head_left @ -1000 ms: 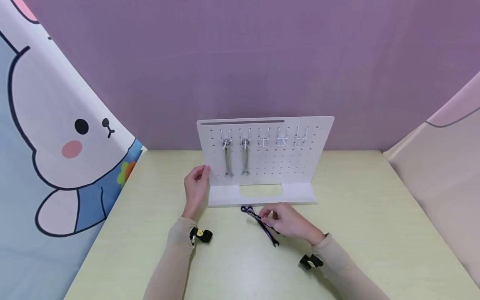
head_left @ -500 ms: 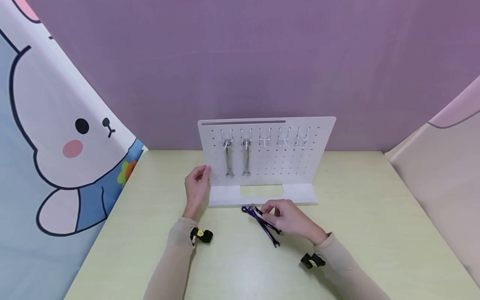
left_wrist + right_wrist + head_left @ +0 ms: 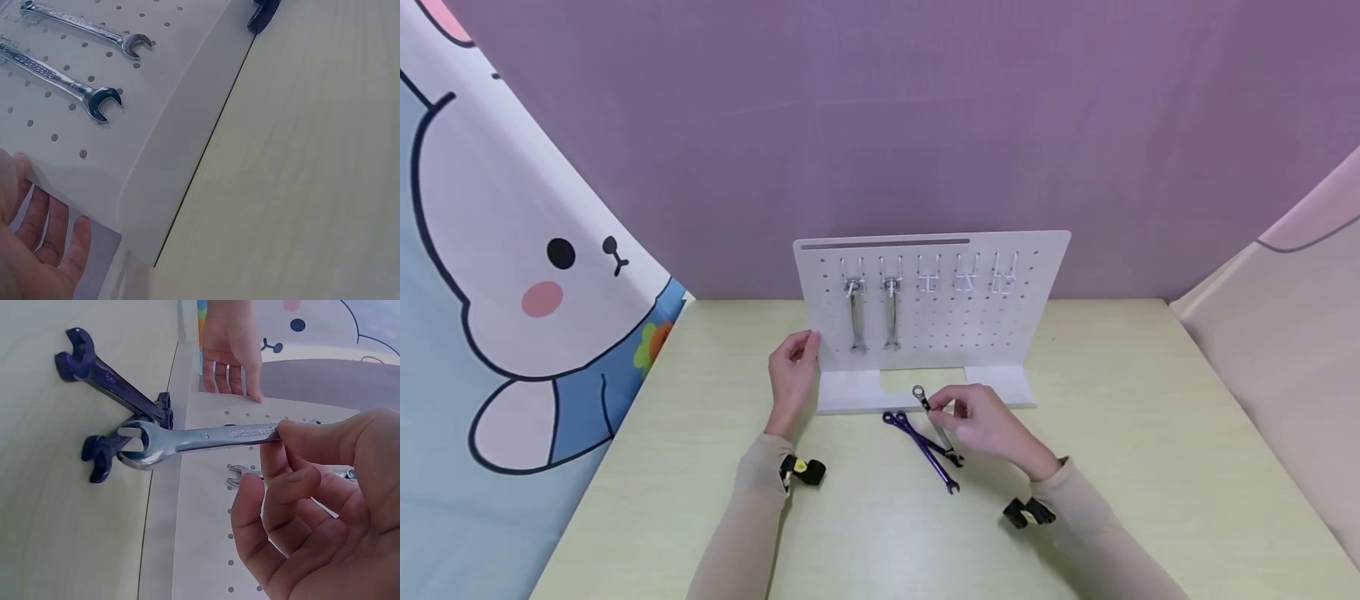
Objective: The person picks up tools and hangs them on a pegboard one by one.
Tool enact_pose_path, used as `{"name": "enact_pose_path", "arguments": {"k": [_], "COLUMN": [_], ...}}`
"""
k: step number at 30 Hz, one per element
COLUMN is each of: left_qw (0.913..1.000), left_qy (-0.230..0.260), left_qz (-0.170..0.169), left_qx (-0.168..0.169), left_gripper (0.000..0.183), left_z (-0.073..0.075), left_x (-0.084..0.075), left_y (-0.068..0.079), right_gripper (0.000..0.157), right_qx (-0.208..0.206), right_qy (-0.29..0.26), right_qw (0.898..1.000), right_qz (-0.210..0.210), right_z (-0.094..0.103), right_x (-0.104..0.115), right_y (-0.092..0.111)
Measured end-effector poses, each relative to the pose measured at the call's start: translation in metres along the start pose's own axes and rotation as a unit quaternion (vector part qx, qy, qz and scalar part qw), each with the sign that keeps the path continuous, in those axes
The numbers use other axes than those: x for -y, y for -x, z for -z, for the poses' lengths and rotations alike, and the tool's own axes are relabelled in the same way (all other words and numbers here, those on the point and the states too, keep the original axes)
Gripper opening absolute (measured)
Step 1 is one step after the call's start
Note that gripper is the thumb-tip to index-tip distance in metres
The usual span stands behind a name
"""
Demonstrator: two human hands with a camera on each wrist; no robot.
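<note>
My right hand (image 3: 981,421) pinches a silver combination wrench (image 3: 212,439) between thumb and index finger, its ring end tilted up toward the board. The wrench's open end overlaps two dark purple wrenches (image 3: 931,465) lying crossed on the table. My left hand (image 3: 792,379) grips the left edge of a white pegboard (image 3: 925,358), thumb in front and other fingers behind, as the left wrist view shows. Two silver wrenches, one at the far left (image 3: 857,321) and one beside it (image 3: 891,318), hang from hooks on the board.
Three bare white hooks (image 3: 966,279) line the board's upper right. Its base (image 3: 850,392) has a rectangular cutout and sits on the pale wooden table (image 3: 1120,400). A purple backdrop (image 3: 925,125) stands behind, with a cartoon rabbit cloth (image 3: 497,250) at left.
My right hand has lifted the silver wrench's ring end off the purple wrenches, up and toward the board. The left hand has stayed at the board's edge.
</note>
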State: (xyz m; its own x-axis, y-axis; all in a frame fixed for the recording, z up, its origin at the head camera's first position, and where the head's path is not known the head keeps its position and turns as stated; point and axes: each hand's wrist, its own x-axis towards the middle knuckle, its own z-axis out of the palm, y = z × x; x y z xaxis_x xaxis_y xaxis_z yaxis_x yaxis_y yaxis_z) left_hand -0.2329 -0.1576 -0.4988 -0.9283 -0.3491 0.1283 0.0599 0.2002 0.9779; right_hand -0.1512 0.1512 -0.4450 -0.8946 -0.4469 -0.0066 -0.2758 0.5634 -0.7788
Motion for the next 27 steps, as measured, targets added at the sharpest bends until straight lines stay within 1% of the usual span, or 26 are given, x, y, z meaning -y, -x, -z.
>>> {"name": "enact_pose_path", "arguments": {"k": [9, 17, 24, 27], "left_qw": [1.0000, 1.0000, 0.9999, 0.9999], "left_qy": [-0.003, 0.000, -0.006, -0.005], "left_qz": [0.001, -0.002, -0.011, -0.009], "left_qx": [0.000, -0.002, -0.002, -0.001], "left_gripper": [0.032, 0.031, 0.031, 0.031], "left_z": [0.000, 0.000, 0.000, 0.000], "left_x": [0.000, 0.002, 0.002, 0.001], "left_y": [0.000, 0.000, -0.001, 0.000], "right_gripper": [0.017, 0.019, 0.021, 0.020], "right_qx": [-0.034, -0.072, -0.099, -0.108], "right_qy": [-0.012, -0.014, -0.029, -0.035], "right_qw": [0.999, 0.997, 0.994, 0.993], "right_qz": [0.017, 0.025, 0.020, 0.015], "right_z": [0.002, 0.004, 0.006, 0.007], "right_x": [0.005, 0.008, 0.010, 0.013], "right_y": [-0.004, -0.008, -0.013, -0.016]}}
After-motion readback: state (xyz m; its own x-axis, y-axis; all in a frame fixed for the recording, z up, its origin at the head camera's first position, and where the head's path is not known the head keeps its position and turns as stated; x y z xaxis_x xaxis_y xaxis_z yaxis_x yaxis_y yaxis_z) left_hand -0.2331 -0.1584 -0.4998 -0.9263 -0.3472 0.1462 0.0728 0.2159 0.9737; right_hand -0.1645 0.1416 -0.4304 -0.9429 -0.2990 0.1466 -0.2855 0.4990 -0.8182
